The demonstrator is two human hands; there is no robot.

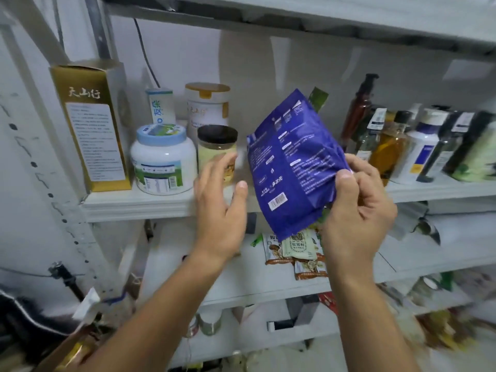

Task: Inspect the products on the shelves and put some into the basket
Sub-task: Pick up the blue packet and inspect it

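From the head camera, the right hand (357,208) pinches the right edge of a blue pouch (292,162), thumb on the printed back and the other fingers curled behind it, so the pouch hangs tilted in front of the shelf (139,202), its barcode low on the near face. The left hand (220,208) is open, fingers spread and relaxed, holding nothing; it sits just left of the pouch, apart from it. Just beyond the left fingertips stands a black-lidded jar (217,149), and left of that a white tub (163,159) with a pale blue lid. Behind these stand a small carton (161,106) and a white canister (208,106); a gold box (91,124) stands at the far left. To the right of the right fingers a row of bottles (397,140) crowds the same shelf. Below the pouch, on the next shelf down, lie flat sachets (298,251). No basket can be made out.
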